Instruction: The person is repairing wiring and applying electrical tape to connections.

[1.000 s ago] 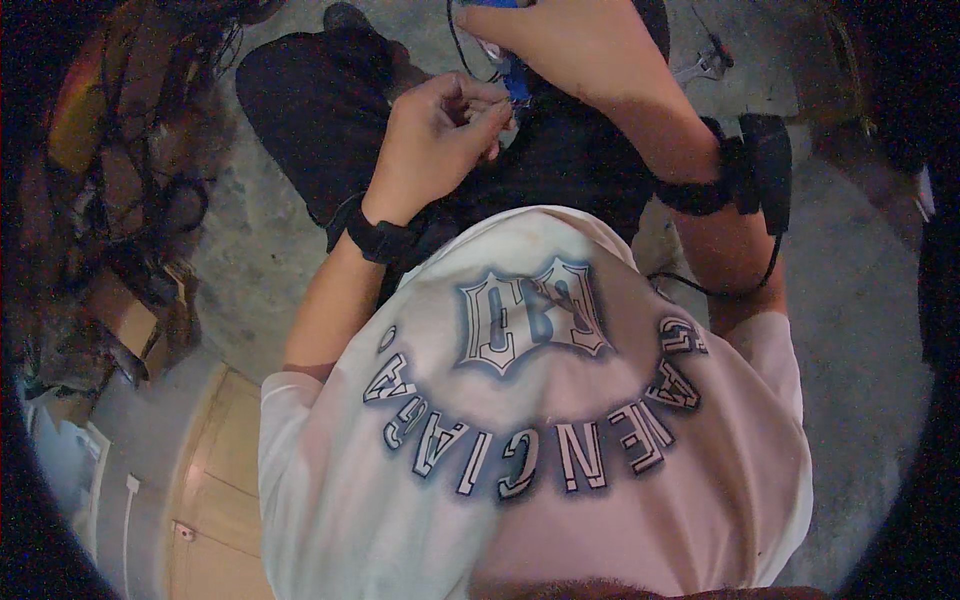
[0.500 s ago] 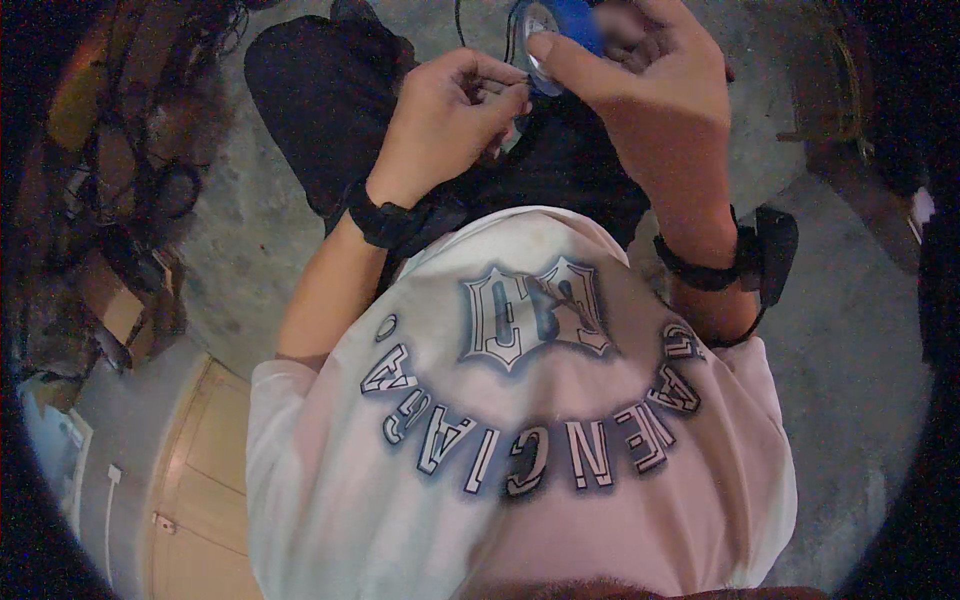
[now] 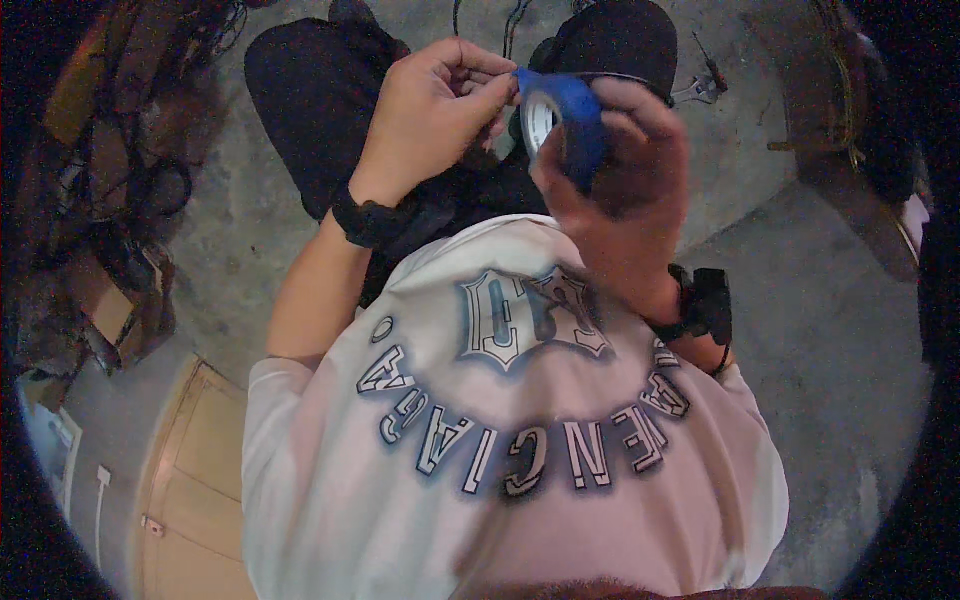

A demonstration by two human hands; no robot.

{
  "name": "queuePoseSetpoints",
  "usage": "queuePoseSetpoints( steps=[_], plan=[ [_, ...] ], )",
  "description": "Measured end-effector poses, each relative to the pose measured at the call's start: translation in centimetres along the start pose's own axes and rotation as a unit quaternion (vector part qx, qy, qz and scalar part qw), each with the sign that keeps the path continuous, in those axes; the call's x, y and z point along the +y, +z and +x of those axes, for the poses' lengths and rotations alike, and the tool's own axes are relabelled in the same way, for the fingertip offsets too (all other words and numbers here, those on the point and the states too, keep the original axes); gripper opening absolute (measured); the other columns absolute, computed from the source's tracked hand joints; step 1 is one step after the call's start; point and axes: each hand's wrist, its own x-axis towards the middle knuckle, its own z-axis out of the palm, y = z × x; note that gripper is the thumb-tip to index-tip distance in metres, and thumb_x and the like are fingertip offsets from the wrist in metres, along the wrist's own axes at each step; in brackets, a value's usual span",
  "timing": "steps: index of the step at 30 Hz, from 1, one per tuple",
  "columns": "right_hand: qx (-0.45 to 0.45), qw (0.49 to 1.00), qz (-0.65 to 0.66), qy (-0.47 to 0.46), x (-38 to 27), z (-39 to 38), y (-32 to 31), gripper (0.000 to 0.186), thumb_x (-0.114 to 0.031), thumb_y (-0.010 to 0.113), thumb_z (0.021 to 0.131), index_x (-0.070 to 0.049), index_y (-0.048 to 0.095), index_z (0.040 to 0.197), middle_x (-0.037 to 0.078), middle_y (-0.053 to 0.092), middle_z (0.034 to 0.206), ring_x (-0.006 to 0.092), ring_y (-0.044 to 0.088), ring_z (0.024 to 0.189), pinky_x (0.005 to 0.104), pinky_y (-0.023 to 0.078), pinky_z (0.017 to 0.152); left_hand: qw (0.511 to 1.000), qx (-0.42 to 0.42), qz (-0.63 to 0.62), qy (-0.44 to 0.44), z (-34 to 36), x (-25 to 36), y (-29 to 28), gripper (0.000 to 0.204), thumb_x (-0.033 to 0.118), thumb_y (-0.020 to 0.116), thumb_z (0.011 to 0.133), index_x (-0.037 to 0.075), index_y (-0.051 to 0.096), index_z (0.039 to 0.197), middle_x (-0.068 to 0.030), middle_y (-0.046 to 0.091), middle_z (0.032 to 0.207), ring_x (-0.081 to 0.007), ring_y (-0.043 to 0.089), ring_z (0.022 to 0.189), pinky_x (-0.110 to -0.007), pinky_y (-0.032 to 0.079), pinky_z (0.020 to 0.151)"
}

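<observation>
My right hand point(image 3: 630, 170) is wrapped round a roll of blue tape point(image 3: 575, 130), its pale inner core facing left. The roll is tilted beside the fingertips of my left hand point(image 3: 435, 115). That hand is closed in a pinch, and the strip of tape from the roll reaches its fingertips. A thin black cable point(image 3: 512, 30) comes down from the far edge toward the pinch, where the fingers hide how it lies. Both hands are above my lap, between my dark-trousered knees point(image 3: 625, 40).
On the grey floor beyond my right knee lie an adjustable wrench point(image 3: 697, 91) and a thin tool like a screwdriver point(image 3: 713, 68). Dark tangled cables and boxes point(image 3: 115, 305) crowd the left side. A pale wooden door point(image 3: 200, 490) is at lower left.
My right hand has swung nearer to me with the tape roll, lower in view and slightly left. The roll has turned. My left hand keeps its pinch, shifted slightly left.
</observation>
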Motion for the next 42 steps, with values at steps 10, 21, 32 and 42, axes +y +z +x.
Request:
queuePoseSetpoints(
  steps=[10,21,32,42],
  plan=[
    [-0.041,0.993,0.052,0.096,3.7,-5.3,-0.3,0.070,0.003,0.078,0.075,-0.004,0.038,0.132,0.012,0.056,0.118,0.0218,0.061,0.107,0.0345,0.051,0.092,0.987,-0.131,0.053,-0.077,0.6,0.4,-1.9,0.017,0.015,0.066,0.092,0.003,0.066,0.104,-0.0009,0.066,0.079,-0.0066,0.059,0.064,-0.021,0.048,0.058],
    [-0.150,0.987,-0.047,-0.024,8.3,-3.7,0.6,0.040,-0.002,0.079,0.073,-0.009,0.054,0.104,0.012,0.060,0.097,0.0275,0.062,0.089,0.0380,0.049,0.075,0.985,-0.159,0.055,-0.032,0.5,0.2,-2.8,0.020,0.011,0.075,0.085,0.001,0.065,0.100,-0.0046,0.068,0.091,-0.0110,0.065,0.083,-0.025,0.053,0.072],
    [-0.296,0.884,-0.284,-0.223,9.0,-1.0,0.6,0.026,-0.015,0.059,0.079,-0.013,0.064,0.105,0.005,0.062,0.097,0.0244,0.061,0.093,0.0384,0.047,0.077,0.961,-0.157,0.219,0.061,0.4,1.7,-3.0,0.023,0.008,0.069,0.086,0.003,0.066,0.108,-0.0075,0.068,0.091,-0.0137,0.065,0.083,-0.027,0.053,0.069],
    [-0.327,0.834,-0.394,-0.205,8.6,-0.6,1.4,0.033,-0.015,0.055,0.082,-0.008,0.061,0.113,0.015,0.058,0.115,0.0326,0.055,0.115,0.0419,0.045,0.100,0.905,-0.122,0.350,0.207,0.7,0.8,-3.4,0.019,0.007,0.066,0.084,0.002,0.068,0.103,-0.0152,0.064,0.091,-0.0342,0.064,0.087,-0.037,0.051,0.077]
  ],
)
